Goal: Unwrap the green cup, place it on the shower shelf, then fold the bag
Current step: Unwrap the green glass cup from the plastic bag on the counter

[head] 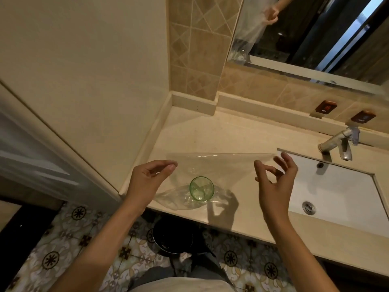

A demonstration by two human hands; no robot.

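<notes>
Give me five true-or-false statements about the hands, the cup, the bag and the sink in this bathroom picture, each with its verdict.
1. Both hands, the left hand and the right hand, pinch the top edge of the clear plastic bag. True.
2. The green translucent cup is lifted clear of the beige countertop. False: it sits low at the counter, with the bag around it.
3. The white rectangular sink lies right of the cup. True.
4. The metal tap is running. False: no water shows.
5. The cup is red. False: it is green.
</notes>
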